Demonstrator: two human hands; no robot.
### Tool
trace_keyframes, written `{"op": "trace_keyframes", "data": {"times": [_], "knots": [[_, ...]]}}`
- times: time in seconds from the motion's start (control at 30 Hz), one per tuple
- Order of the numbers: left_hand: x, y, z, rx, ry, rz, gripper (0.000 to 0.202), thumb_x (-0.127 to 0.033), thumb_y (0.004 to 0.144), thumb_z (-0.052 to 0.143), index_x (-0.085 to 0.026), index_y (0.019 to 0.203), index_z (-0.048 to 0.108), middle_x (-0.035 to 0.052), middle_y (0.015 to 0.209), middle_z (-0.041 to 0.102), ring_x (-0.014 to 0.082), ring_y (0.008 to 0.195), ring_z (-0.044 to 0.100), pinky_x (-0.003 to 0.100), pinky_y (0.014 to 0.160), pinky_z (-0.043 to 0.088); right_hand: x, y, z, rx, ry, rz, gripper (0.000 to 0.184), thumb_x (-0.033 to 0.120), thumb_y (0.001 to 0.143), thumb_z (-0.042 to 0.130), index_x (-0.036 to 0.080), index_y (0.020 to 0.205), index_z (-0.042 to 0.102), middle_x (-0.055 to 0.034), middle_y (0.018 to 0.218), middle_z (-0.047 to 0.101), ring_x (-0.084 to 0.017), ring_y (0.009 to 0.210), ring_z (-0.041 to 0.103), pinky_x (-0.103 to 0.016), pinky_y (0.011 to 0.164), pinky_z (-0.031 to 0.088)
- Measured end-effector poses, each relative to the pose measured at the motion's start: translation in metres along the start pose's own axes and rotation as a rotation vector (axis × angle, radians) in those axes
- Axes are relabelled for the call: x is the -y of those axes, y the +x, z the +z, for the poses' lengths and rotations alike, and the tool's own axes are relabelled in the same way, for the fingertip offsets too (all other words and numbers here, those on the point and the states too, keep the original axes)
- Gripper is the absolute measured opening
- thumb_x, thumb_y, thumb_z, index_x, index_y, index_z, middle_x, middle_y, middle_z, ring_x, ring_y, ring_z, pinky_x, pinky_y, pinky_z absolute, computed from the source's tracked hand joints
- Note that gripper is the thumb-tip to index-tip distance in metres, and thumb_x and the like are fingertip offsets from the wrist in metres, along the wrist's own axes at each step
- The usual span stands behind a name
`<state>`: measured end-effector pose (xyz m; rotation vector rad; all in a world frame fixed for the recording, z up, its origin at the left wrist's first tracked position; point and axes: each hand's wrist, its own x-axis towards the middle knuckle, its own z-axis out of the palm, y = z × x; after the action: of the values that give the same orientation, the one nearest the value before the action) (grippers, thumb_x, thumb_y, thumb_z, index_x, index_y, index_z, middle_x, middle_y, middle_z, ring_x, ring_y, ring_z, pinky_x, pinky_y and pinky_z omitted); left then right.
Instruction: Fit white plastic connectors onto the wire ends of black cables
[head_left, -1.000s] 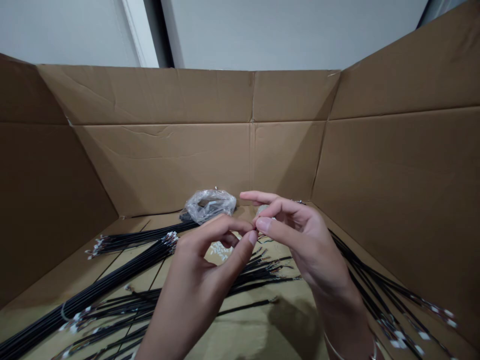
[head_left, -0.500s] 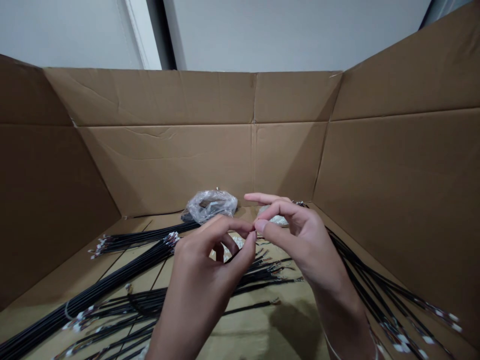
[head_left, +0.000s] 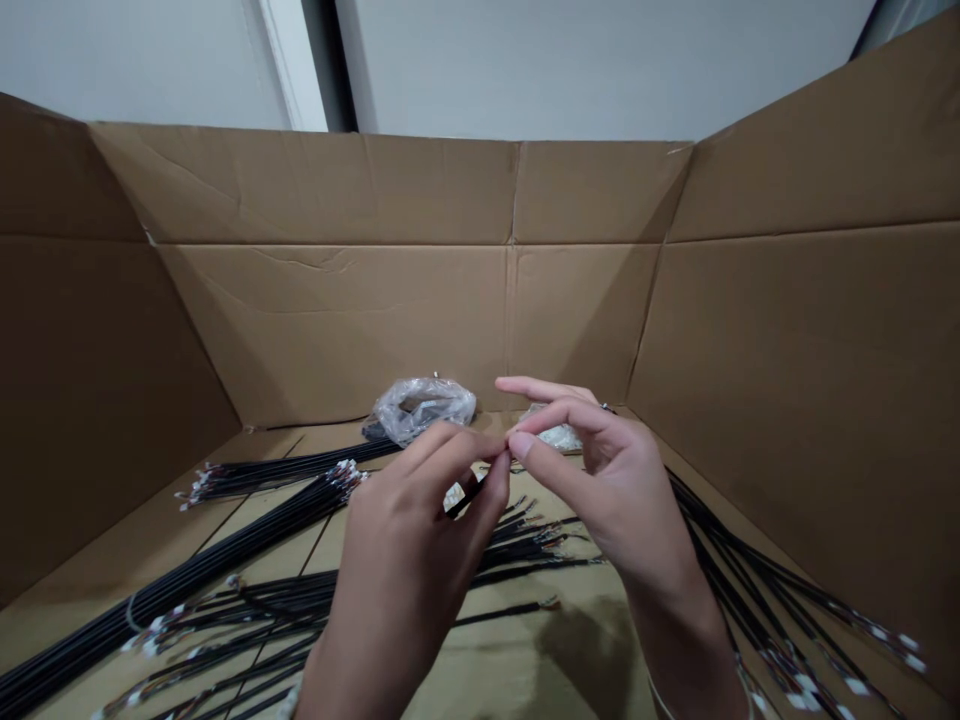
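Above loose cables (head_left: 517, 551), the left hand (head_left: 409, 530) is pinching a black cable (head_left: 465, 497), ideally bracing it close to the end, while the right hand (head_left: 619, 485) is meeting those fingertips, its own hold being too small to tell.

Dim light leaves the left cardboard wall (head_left: 97, 400) dark, and a soft shadow (head_left: 592, 650) dulls the floor (head_left: 480, 680).

A black cable (head_left: 466, 497) slants upward in the hands (head_left: 405, 545), mostly hidden.
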<state>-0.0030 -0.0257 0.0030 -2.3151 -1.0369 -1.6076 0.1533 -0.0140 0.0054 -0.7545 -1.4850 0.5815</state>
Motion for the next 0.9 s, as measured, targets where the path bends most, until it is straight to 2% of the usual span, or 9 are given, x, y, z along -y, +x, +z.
{"op": "trace_keyframes", "data": {"times": [0.13, 0.43, 0.6, 0.7, 0.9], "knots": [[-0.001, -0.003, 0.000, -0.029, 0.079, 0.031, 0.017, -0.013, 0.098, 0.062, -0.021, 0.083, 0.066, -0.0052, 0.075, 0.066, 0.0064, 0.059, 0.059, 0.017, 0.054, 0.043, 0.003, -0.002, 0.001, -0.003, -0.079, -0.066, 0.011, 0.020, 0.089, 0.075, 0.028, 0.080, 0.075, 0.0009, 0.123, 0.081, -0.022, 0.119, 0.071, -0.043, 0.109, 0.047], [0.003, -0.003, 0.004, -0.121, 0.291, 0.141, 0.022, -0.016, 0.103, 0.056, -0.020, 0.083, 0.063, -0.0033, 0.078, 0.070, 0.0067, 0.047, 0.049, 0.020, 0.045, 0.039, 0.007, -0.005, 0.003, -0.087, -0.319, -0.192, 0.010, 0.020, 0.090, 0.074, 0.026, 0.082, 0.074, -0.0010, 0.122, 0.081, -0.020, 0.118, 0.068, -0.039, 0.104, 0.050], [0.006, -0.003, 0.004, -0.162, 0.337, 0.169, 0.022, -0.018, 0.104, 0.056, -0.020, 0.084, 0.065, -0.0017, 0.080, 0.074, 0.0078, 0.050, 0.056, 0.021, 0.046, 0.041, 0.004, -0.003, 0.004, -0.099, -0.347, -0.209, 0.015, 0.019, 0.094, 0.073, 0.026, 0.081, 0.073, -0.0001, 0.122, 0.082, -0.021, 0.117, 0.068, -0.040, 0.102, 0.052], [0.003, -0.004, 0.004, -0.161, 0.290, 0.123, 0.018, -0.022, 0.102, 0.060, -0.022, 0.085, 0.067, -0.0029, 0.077, 0.073, 0.0083, 0.052, 0.060, 0.020, 0.047, 0.042, 0.005, -0.004, 0.003, -0.109, -0.346, -0.244, 0.015, 0.018, 0.095, 0.074, 0.026, 0.082, 0.073, -0.0003, 0.122, 0.082, -0.021, 0.119, 0.066, -0.040, 0.102, 0.052], [-0.006, -0.004, 0.008, -0.154, 0.111, -0.061, 0.018, -0.043, 0.094, 0.073, -0.026, 0.088, 0.075, -0.0003, 0.074, 0.071, 0.0140, 0.062, 0.067, 0.021, 0.050, 0.050, 0.013, -0.009, 0.000, -0.114, -0.281, -0.295, 0.016, 0.015, 0.094, 0.076, 0.026, 0.083, 0.073, 0.0040, 0.121, 0.082, -0.017, 0.119, 0.063, -0.033, 0.104, 0.050]]}}
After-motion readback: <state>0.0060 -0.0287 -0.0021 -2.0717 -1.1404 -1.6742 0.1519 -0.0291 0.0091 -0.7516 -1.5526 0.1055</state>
